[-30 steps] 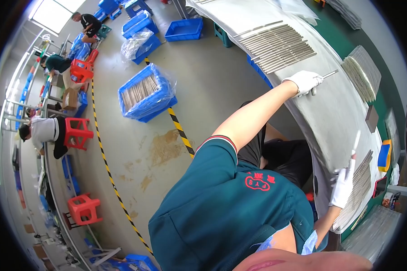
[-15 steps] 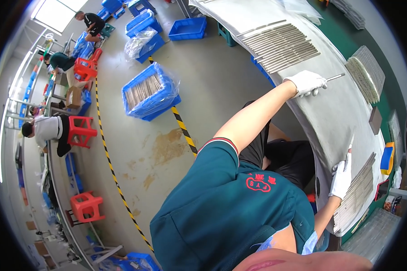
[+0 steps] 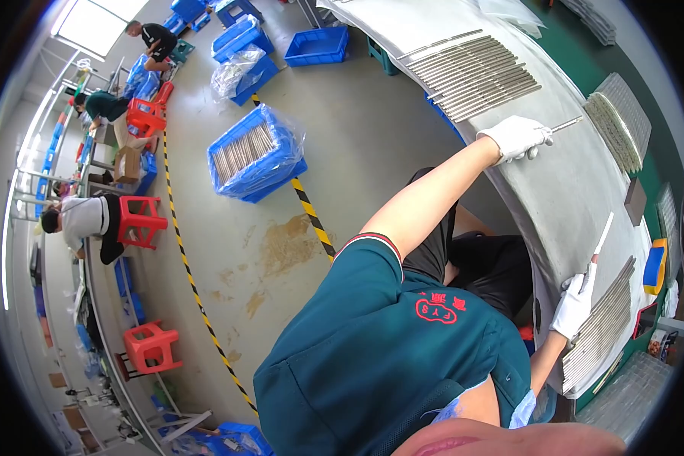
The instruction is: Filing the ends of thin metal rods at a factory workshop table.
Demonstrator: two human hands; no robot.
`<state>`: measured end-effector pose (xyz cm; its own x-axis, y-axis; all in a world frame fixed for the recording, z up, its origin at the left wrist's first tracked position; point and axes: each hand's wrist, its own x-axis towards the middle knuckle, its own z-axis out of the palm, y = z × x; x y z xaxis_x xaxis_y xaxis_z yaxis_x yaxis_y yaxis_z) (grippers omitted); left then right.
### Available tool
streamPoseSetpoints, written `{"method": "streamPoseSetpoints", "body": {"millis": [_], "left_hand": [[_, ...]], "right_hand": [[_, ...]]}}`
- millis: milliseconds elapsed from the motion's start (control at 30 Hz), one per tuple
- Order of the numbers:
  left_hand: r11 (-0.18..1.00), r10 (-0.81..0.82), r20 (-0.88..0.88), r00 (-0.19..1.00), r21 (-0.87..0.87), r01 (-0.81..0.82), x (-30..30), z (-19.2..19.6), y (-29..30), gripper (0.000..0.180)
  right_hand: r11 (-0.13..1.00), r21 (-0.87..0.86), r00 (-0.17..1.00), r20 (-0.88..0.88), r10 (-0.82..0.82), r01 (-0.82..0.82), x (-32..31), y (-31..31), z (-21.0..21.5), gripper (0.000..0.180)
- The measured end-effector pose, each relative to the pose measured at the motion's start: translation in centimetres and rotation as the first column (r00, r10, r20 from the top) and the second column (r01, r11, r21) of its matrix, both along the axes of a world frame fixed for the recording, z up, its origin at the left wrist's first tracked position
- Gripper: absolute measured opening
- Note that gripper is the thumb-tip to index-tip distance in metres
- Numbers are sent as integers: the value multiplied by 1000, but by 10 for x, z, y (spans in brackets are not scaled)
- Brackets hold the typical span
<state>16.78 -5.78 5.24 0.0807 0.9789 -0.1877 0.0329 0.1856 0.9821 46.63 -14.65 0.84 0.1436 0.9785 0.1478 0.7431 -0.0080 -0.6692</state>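
Note:
My left hand (image 3: pixel 518 140), in a white glove, is closed around a slim metal rod (image 3: pixel 567 125) whose end sticks out to the right above the table. Lower right, my gloved right hand (image 3: pixel 574 305) grips a slim, pale stick (image 3: pixel 604 232) that points up and away; its exact kind is unclear. Beside and partly under that hand lies a row of thin metal rods (image 3: pixel 602 325). Another row of metal rods (image 3: pixel 475 76) lies farther along the table, beyond my left hand. Both rows rest on the light grey table covering (image 3: pixel 536 194).
A dark block (image 3: pixel 634 202), a blue-and-yellow tape roll (image 3: pixel 655 266) and stacked clear trays (image 3: pixel 619 125) sit along the table's far side. On the floor stands a plastic-lined blue crate of rods (image 3: pixel 239 156). Red stools (image 3: pixel 150 346) and several co-workers are at left.
The pale stick in my right hand has swung outward and shows more of its length. My left hand stays nearly in place with its rod. The whole view has shifted slightly.

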Motion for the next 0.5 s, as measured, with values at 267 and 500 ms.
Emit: {"method": "streamPoseSetpoints", "body": {"millis": [267, 500], "left_hand": [[1000, 0, 5, 1000, 2, 0, 0, 0, -1, 27], [999, -1, -21, 1000, -38, 1, 2, 7, -2, 31]], "right_hand": [[999, -47, 1000, -5, 2, -2, -1, -1, 3, 44], [999, -48, 1000, 18, 5, -4, -2, 0, 4, 44]]}}
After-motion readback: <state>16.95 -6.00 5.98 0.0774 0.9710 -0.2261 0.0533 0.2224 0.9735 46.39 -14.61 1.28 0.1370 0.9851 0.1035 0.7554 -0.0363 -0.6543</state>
